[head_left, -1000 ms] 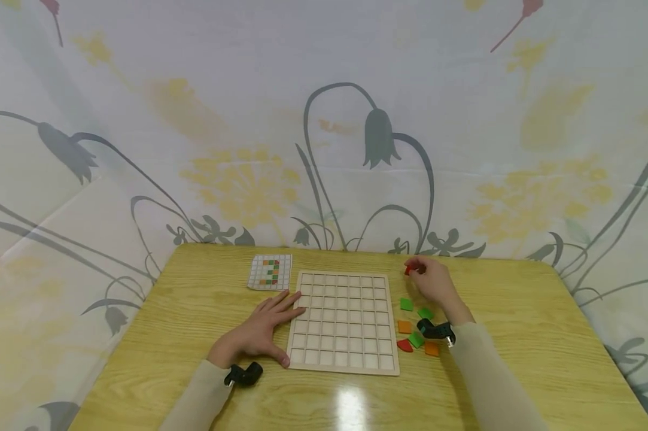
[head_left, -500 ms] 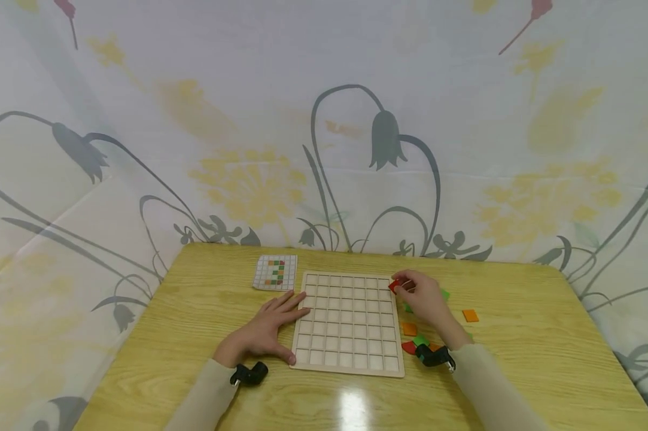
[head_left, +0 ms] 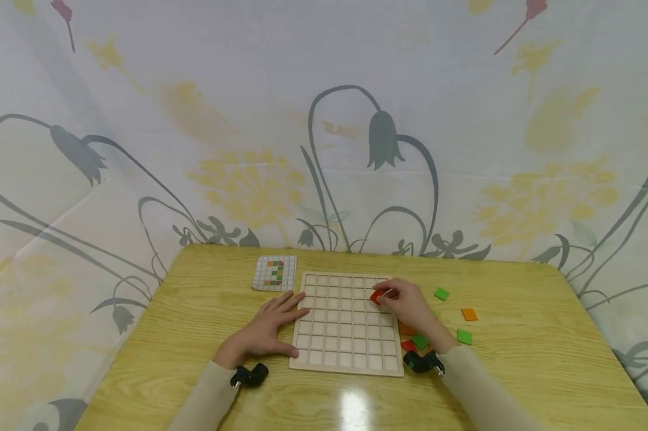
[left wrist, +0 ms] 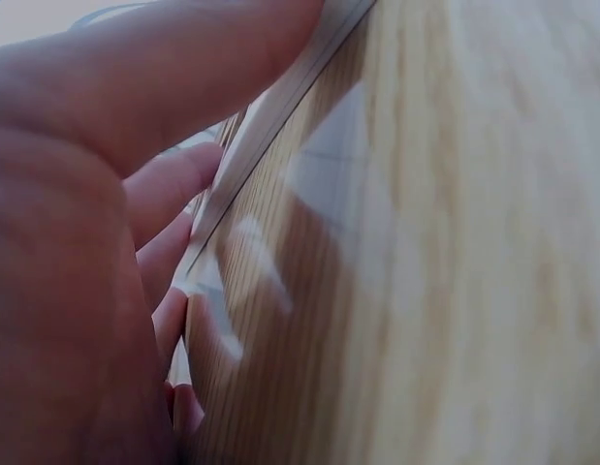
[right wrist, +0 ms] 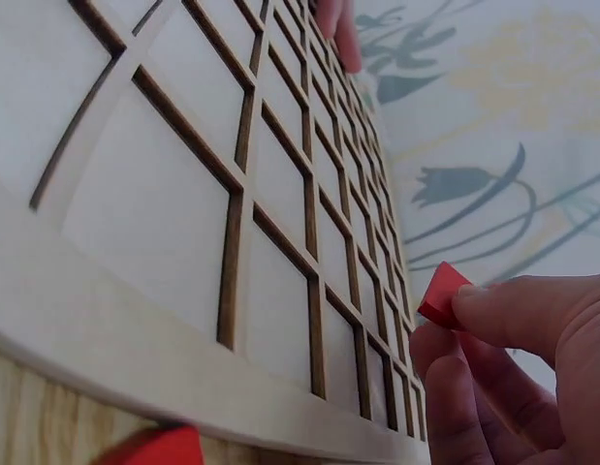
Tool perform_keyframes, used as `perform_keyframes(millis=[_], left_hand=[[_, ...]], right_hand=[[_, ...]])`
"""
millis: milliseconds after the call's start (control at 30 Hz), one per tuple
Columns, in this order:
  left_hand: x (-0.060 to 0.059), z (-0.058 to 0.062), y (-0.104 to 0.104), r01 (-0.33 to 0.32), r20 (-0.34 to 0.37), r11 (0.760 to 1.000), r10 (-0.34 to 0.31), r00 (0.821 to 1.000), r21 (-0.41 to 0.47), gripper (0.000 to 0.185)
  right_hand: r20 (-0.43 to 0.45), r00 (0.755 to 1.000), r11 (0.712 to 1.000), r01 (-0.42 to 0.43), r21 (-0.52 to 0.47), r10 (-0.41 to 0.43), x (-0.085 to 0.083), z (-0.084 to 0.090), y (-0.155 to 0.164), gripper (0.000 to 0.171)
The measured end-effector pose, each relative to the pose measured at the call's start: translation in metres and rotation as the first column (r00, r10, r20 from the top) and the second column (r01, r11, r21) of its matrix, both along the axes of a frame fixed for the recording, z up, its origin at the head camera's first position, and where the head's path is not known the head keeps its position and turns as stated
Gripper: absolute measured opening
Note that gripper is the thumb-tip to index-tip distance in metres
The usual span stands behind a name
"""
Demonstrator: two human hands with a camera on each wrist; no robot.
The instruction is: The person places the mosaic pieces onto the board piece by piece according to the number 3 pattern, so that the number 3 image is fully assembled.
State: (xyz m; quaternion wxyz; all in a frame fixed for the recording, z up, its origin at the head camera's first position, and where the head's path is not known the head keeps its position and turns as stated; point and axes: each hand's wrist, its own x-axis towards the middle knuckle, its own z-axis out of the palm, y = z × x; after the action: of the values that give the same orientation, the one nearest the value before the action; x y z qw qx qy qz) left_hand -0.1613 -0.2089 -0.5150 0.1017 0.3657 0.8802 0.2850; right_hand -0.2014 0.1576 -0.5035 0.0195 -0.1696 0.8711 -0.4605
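Right hand pinching red tile above wooden grid board, upper right cells. Left hand flat, fingers straight against board edge. Thumb-and-finger pinch on tile corner confirmed only in right wrist view.

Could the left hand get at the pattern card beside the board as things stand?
Probably yes: the left hand rests flat against the grid board edge, and the pattern card lies just beyond its fingertips, bare table between.
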Motion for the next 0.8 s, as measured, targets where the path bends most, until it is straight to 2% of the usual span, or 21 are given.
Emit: perform_keyframes(millis=[167, 333, 500, 800], left_hand=[[0.000, -0.002, -0.001, 0.002, -0.005, 1.000, -0.002, 1.000, 0.008, 0.091], [-0.001, -0.004, -0.001, 0.001, -0.026, 1.000, -0.001, 1.000, 0.008, 0.093], [-0.001, -0.004, -0.001, 0.001, -0.018, 1.000, 0.000, 1.000, 0.019, 0.093], [-0.001, -0.004, -0.001, -0.002, -0.018, 1.000, 0.002, 1.000, 0.019, 0.092]], right_hand=[[0.021, 1.000, 1.000, -0.011, -0.003, 0.011, -0.003, -0.003, -0.006, 0.025], [0.031, 0.999, 1.000, 0.020, -0.006, -0.020, -0.008, -0.004, -0.015, 0.023], [0.022, 0.999, 0.999, 0.033, 0.007, -0.033, -0.015, -0.006, -0.025, 0.020], [0.058, 0.997, 0.998, 0.059, 0.015, -0.060, -0.025, -0.013, -0.037, 0.014]])
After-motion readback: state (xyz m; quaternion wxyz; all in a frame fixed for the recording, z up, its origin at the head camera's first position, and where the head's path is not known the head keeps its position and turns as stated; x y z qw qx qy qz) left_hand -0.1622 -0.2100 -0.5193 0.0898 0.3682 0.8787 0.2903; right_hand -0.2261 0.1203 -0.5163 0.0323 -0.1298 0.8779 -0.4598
